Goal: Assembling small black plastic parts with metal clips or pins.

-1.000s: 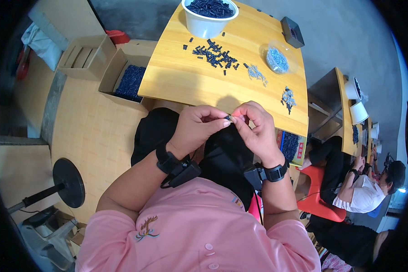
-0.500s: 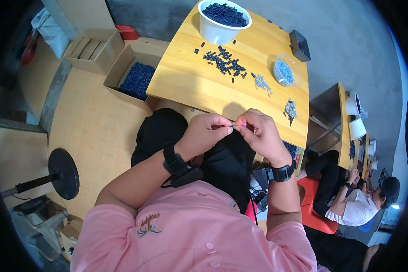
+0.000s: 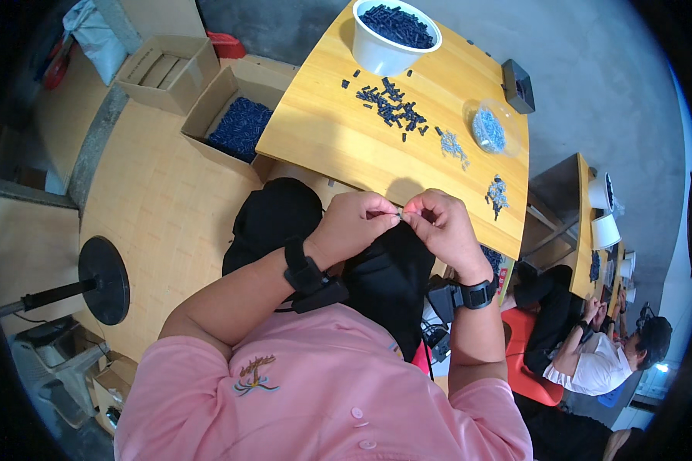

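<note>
My left hand (image 3: 361, 223) and my right hand (image 3: 441, 232) meet fingertip to fingertip over my lap, just short of the table's near edge. Between them, thumbs and forefingers pinch a small part (image 3: 399, 216), mostly covered by the fingers; its kind is too small to make out. Beyond the hands, a loose pile of short black tubular pieces (image 3: 392, 106) lies on the yellow wooden table (image 3: 323, 134). To its right are a small heap of clear pieces (image 3: 453, 147) and a mixed clear-and-black heap (image 3: 497, 195).
A white bucket (image 3: 377, 54) full of black pieces stands at the far edge. Right of it are a clear bowl (image 3: 490, 131) of light-blue pieces and a black box (image 3: 518, 86). Cardboard boxes (image 3: 196, 127) sit left on the floor. A co-worker (image 3: 592, 361) sits at right.
The view has shifted slightly, so the table and its contents appear a little to the right and lower. Both hands keep their pinch at nearly the same place.
</note>
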{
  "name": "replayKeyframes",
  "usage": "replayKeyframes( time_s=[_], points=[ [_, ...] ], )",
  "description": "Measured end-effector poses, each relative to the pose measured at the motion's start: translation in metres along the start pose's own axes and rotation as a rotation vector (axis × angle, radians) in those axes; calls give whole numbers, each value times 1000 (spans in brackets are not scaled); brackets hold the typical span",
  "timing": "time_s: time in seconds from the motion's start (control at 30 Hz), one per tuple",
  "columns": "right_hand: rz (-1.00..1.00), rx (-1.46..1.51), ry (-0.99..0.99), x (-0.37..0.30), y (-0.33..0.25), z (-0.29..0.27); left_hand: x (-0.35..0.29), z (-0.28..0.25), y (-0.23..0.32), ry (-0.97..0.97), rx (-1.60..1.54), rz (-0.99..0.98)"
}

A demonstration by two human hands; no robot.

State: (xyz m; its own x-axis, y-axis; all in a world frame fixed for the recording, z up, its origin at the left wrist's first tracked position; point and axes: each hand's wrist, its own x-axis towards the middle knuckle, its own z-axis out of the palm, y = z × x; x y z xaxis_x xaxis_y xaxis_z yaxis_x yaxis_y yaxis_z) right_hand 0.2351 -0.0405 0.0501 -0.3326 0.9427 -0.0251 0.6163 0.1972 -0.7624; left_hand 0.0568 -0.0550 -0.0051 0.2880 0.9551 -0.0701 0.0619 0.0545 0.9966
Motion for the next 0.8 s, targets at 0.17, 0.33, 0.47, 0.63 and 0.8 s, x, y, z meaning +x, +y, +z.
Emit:
replayKeyframes(
  time_s=[0.17, 0.33, 0.47, 0.63, 0.8],
  points=[
    [-47, -36, -7, -3, -2, 2, 2, -6, -5, -140, -373, -170],
    [86, 246, 183, -12, 12, 19, 5, -5, -8, -151, -462, -176],
    [133, 374, 289, -19, 21, 36, 3, -5, -7, -146, -516, -248],
    [143, 340, 263, -19, 22, 35, 2, -1, -7, -126, -471, -224],
    [94, 229, 201, -16, 18, 28, 3, 2, -14, -42, -143, -118]
  ],
)
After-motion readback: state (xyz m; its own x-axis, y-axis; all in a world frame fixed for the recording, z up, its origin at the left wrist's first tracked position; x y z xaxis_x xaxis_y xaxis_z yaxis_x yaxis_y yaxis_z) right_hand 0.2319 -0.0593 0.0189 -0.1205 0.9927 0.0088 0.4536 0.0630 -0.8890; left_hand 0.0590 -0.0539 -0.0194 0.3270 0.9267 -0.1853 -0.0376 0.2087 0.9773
